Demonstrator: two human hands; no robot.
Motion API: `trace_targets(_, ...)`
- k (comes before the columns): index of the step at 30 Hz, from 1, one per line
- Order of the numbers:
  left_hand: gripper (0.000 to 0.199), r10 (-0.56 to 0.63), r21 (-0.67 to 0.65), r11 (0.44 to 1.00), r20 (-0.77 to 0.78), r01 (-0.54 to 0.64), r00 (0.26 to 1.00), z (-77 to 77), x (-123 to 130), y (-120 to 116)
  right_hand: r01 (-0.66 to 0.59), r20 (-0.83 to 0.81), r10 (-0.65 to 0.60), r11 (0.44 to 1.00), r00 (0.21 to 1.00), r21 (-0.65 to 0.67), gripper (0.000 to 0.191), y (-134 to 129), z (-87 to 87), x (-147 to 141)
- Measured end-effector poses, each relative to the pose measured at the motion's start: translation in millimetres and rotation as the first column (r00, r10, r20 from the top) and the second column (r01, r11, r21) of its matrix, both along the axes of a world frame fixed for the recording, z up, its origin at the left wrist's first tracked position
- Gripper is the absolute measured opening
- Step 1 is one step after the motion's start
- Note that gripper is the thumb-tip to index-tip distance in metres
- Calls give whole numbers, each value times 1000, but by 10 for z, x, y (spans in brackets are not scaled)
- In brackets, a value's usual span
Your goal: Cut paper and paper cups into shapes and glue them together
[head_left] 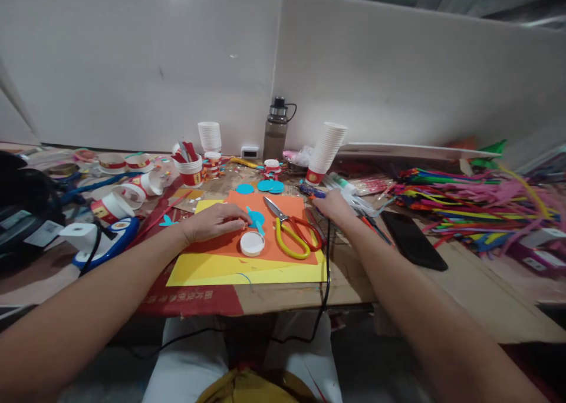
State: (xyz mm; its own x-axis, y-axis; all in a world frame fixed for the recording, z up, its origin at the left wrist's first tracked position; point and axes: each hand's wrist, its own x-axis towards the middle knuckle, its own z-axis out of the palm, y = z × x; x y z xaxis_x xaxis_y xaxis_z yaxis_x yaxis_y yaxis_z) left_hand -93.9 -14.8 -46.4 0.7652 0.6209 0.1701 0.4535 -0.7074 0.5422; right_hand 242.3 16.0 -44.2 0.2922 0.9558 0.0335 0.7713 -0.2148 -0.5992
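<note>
My left hand [216,221] rests on orange paper [221,247], its fingers loosely spread beside a blue paper piece [256,219]. My right hand [333,207] reaches to the right of the paper, fingers closed around a dark blue tool [312,191] with a black cord [328,261] below it; the tool's exact kind is unclear. Between the hands lie scissors [287,221] with one yellow and one red handle, blades partly apart. A small white round cup piece [252,244] sits near the blue piece. Yellow paper [203,272] lies beneath the orange sheet.
Behind are blue paper discs [270,186], a bottle [276,132], stacked paper cups [329,147] and a cup with red pieces [189,170]. Rightward lie a black phone [413,241] and colourful pipe cleaners [481,205]. Cut cup rings [112,207] are at left.
</note>
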Motion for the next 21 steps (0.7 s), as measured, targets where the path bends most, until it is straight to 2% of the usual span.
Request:
trace_targets(2,39,-7,-3,1000,-23,7,1000,8,-8,14,62,-98,-63,998,993,-19,16,26,-1,46)
trace_targets(5,40,-6,-13,1000,-44,6,999,33,-15,18,144,-241,-150,989,959,-41,11,70,-21,95)
trace_targets(11,38,-2,-19,1000,-74,1,997,99,-8,-19,204,-431,-197,978,881,-28,8,106,-51,103)
trace_targets(16,38,19,-49,999,-31,-21,999,129,-25,-23,176,-506,-148,984,850,7,11,10,37,86)
trace_targets(21,39,0,-14,1000,-115,-2,993,146,-30,-18,128,-623,4,978,782,167,10,-97,183,84)
